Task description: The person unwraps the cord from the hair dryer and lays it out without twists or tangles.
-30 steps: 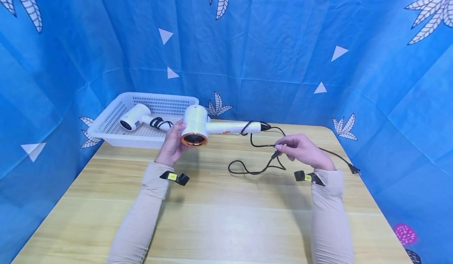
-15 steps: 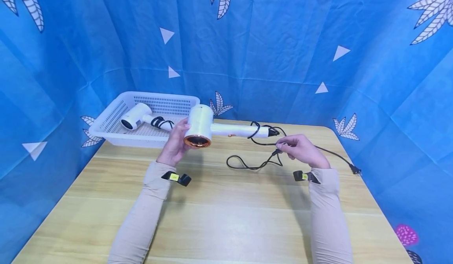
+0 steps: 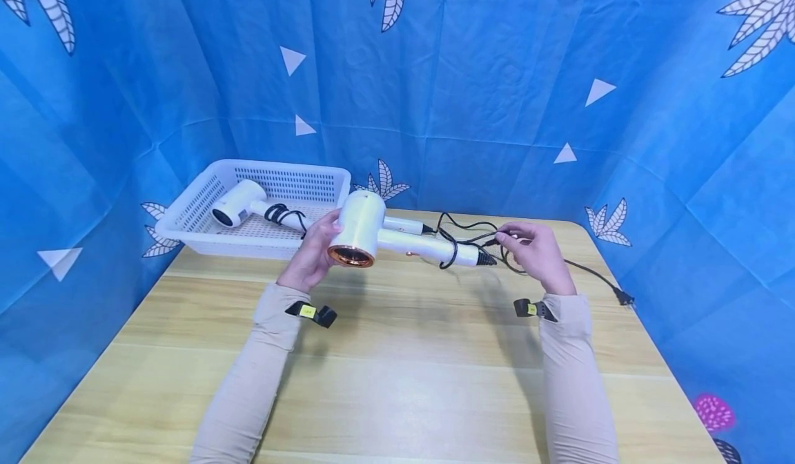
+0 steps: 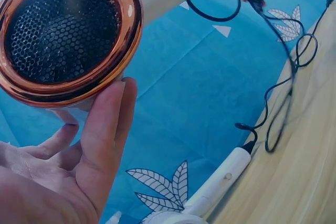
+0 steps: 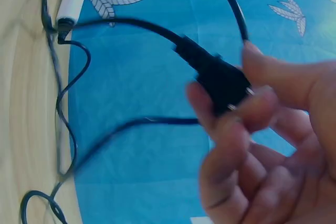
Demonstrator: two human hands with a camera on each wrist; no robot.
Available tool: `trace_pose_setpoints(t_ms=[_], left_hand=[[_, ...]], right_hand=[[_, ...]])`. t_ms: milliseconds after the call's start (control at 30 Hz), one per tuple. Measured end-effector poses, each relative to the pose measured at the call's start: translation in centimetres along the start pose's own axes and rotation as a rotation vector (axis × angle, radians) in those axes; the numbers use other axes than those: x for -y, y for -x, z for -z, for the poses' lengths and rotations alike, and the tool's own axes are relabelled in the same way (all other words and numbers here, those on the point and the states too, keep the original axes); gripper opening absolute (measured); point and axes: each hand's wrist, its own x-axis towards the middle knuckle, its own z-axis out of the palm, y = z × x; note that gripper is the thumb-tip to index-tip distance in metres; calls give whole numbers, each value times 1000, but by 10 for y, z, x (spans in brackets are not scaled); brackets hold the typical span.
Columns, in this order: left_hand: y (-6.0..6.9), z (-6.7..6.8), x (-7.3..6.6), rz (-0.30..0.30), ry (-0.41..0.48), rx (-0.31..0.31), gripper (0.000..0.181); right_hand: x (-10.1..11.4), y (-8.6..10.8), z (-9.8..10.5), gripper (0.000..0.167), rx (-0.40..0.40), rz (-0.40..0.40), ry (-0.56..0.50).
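Note:
My left hand (image 3: 312,253) grips a white hair dryer (image 3: 361,226) by its barrel. Its copper-rimmed, mesh-covered end (image 4: 65,32) fills the upper left of the left wrist view. The handle (image 3: 428,246) points right and tilts slightly down, a turn of black cord around its lower part. To the right, my right hand (image 3: 535,253) pinches that black cord's plug (image 5: 223,85) between thumb and fingers. Behind the held dryer, a second white hair dryer (image 3: 404,225) lies on the table, its head mostly hidden in the head view.
A white perforated basket (image 3: 232,248) stands at the back left with another white hair dryer (image 3: 239,204) inside, its cord wound on the handle. One more plug (image 3: 624,297) lies near the right edge of the wooden table (image 3: 397,381). A blue curtain (image 3: 484,105) surrounds the table.
The held dryer has moved right and lower, its handle tipping down. My right hand has gone up slightly with the plug, and the cord loop that lay in front has been drawn up beside the handle.

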Motion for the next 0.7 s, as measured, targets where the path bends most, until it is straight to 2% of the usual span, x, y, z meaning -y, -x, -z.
trace_pose_setpoints(t_ms=[233, 333, 433, 533, 633, 700], left_hand=[[-1, -1, 1, 6, -40, -8, 75], [-1, 1, 1, 15, -45, -23, 75], [-2, 4, 1, 23, -43, -46, 75], [-3, 8, -1, 28, -40, -80, 73], [-4, 13, -2, 32, -54, -126, 71], [-5, 16, -3, 32, -60, -156, 70]], right_hand=[[10, 2, 0, 27, -306, 63, -124], [19, 5, 2, 22, -399, 112, -177], [34, 11, 6, 19, -438, 180, -224], [43, 17, 11, 18, -435, 233, -284], [40, 20, 19, 16, -416, 242, -317], [35, 21, 24, 16, -398, 235, -303]])
